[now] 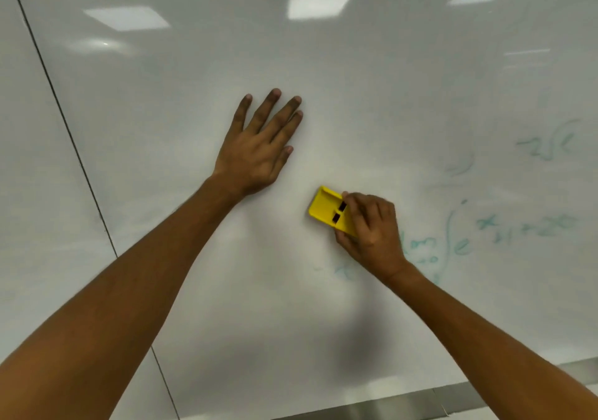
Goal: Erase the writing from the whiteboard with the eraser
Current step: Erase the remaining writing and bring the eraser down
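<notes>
Both forearms are bare from the hands back, the left hand [259, 151] and right hand [369, 225] without gloves.

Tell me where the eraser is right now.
In the head view, the yellow eraser sits just right of centre on the whiteboard, held in the right hand, below and right of the flat left hand and left of the green writing.

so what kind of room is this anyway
Probably a classroom or office meeting room. A large wall-mounted whiteboard fills the view, faint green maths writing remains at its right, and square ceiling lights reflect in its surface. The right hand holds a yellow eraser against it.
</notes>
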